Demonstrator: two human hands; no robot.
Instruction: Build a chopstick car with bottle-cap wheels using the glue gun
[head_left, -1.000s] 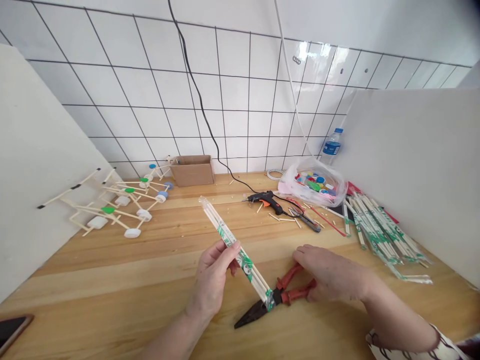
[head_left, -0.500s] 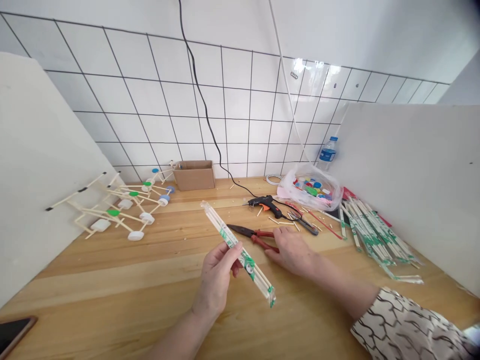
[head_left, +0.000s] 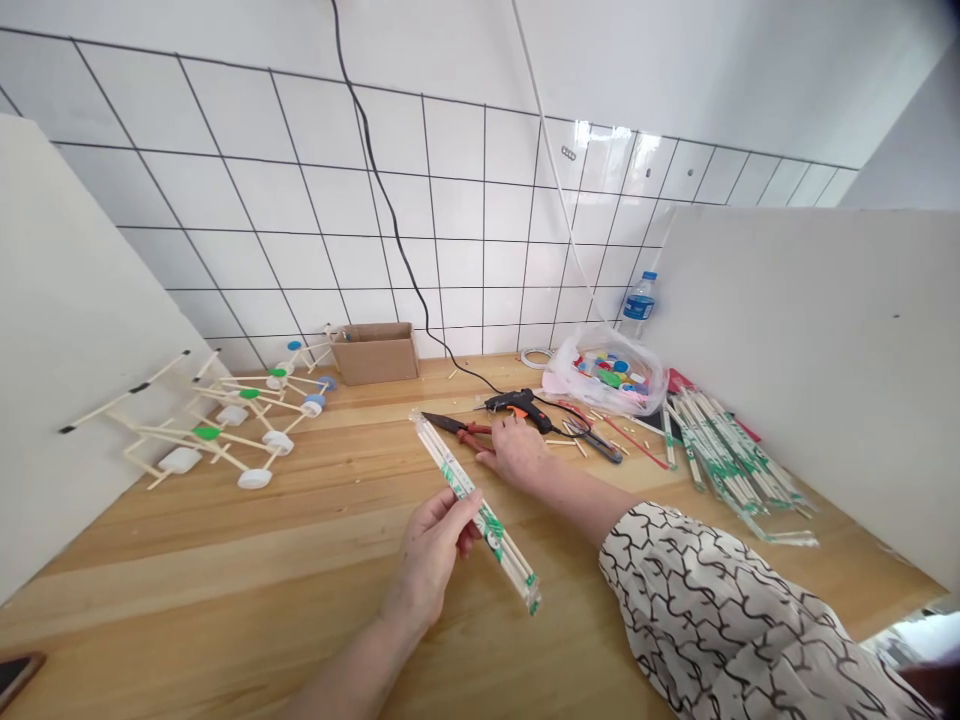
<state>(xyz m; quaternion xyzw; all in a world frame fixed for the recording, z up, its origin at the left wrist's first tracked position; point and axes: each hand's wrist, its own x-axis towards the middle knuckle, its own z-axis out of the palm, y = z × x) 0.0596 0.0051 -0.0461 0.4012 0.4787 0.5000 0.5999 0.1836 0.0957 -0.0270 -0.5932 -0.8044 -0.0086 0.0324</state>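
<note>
My left hand (head_left: 431, 555) pinches a clear wrapper of wooden chopsticks (head_left: 480, 515) with green print, thumb on top. The packet slants over the table, its far end up toward the left. Beyond it, my right hand (head_left: 517, 450) closes round the red handles of a pair of long-nose pliers (head_left: 444, 424). Their dark jaws point left, close behind the packet's far end in view. A black hot glue gun (head_left: 519, 408) lies just behind my right hand. Part of the plier handles is hidden under my fingers.
Wooden stick frames (head_left: 251, 420) with bottle-cap wheels stand left. A cardboard box (head_left: 375, 353), a bag of coloured caps (head_left: 607, 372) and a water bottle (head_left: 639, 303) are along the back. More wrapped chopsticks (head_left: 731, 455), cut stick pieces and a utility knife (head_left: 602, 445) lie right.
My right hand has moved left and away from me with the pliers, nearer the glue gun. My left hand still holds the chopsticks. The view has shifted slightly to the right.
</note>
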